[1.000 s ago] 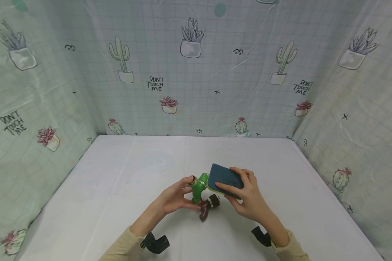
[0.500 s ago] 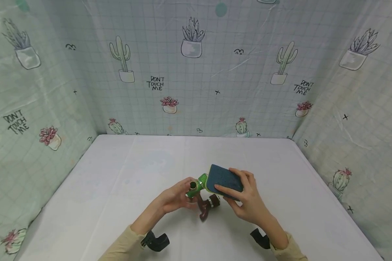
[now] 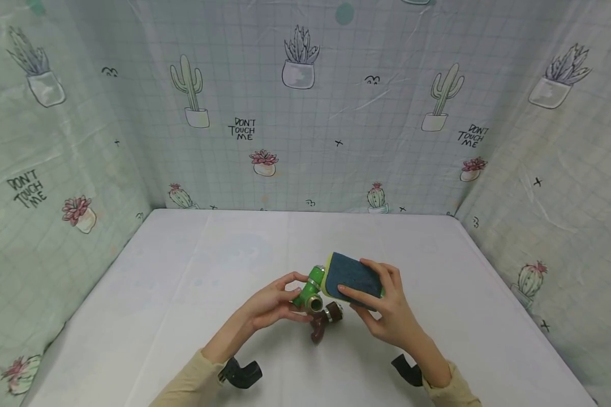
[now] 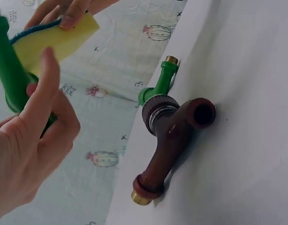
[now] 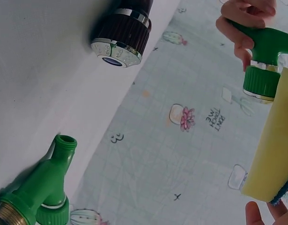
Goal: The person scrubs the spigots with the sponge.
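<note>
My left hand (image 3: 272,305) grips a green faucet (image 3: 314,281), held in the air with its round threaded opening facing the head camera. In the right wrist view its ribbed green cap (image 5: 261,83) with a silver ring sits right at the sponge. The right hand (image 3: 387,305) pinches a sponge (image 3: 353,280), blue scouring side up and yellow foam (image 5: 268,150) against the faucet. Below the hands a brown faucet (image 3: 318,329) lies on the table. A second green faucet (image 4: 162,82) lies beyond it in the left wrist view, hidden in the head view.
The white table (image 3: 209,265) is bordered by a cactus-print cloth (image 3: 305,141) at the back and both sides. Black curved pieces (image 3: 243,375) show by each wrist, close over the table.
The left hand has turned the green faucet, so its opening swings from the upper left to the lower right. The sponge has shifted only slightly against it.
</note>
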Demonstrator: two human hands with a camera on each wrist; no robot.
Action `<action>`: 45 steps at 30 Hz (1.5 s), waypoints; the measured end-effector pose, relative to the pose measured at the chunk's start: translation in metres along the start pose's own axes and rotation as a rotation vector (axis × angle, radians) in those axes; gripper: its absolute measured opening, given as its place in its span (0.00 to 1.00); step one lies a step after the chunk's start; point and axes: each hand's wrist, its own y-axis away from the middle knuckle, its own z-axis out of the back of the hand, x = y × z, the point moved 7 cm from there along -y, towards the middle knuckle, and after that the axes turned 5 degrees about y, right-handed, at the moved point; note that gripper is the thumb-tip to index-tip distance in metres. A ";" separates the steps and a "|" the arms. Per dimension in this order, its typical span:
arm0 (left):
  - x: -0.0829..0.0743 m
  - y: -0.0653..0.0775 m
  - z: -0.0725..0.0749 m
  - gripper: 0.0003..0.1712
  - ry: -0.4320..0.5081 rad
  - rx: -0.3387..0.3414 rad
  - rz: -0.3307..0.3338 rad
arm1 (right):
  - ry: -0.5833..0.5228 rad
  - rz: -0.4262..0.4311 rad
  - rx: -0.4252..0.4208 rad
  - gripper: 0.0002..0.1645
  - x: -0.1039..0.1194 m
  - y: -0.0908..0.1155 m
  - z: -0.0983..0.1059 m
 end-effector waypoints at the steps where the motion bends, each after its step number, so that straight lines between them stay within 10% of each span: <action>1: 0.001 0.000 0.000 0.12 0.006 0.021 0.010 | -0.001 0.001 0.002 0.19 0.000 0.000 0.000; 17: -0.007 0.001 -0.002 0.25 -0.312 0.056 -0.041 | 0.037 0.074 0.037 0.18 -0.002 -0.003 -0.006; 34: -0.031 0.008 -0.018 0.16 -0.761 -0.254 -0.230 | 0.097 0.019 0.136 0.21 0.004 -0.027 -0.024; 45: -0.023 0.005 -0.004 0.17 -0.516 -0.187 -0.176 | 0.047 -0.027 0.117 0.25 -0.002 -0.036 -0.020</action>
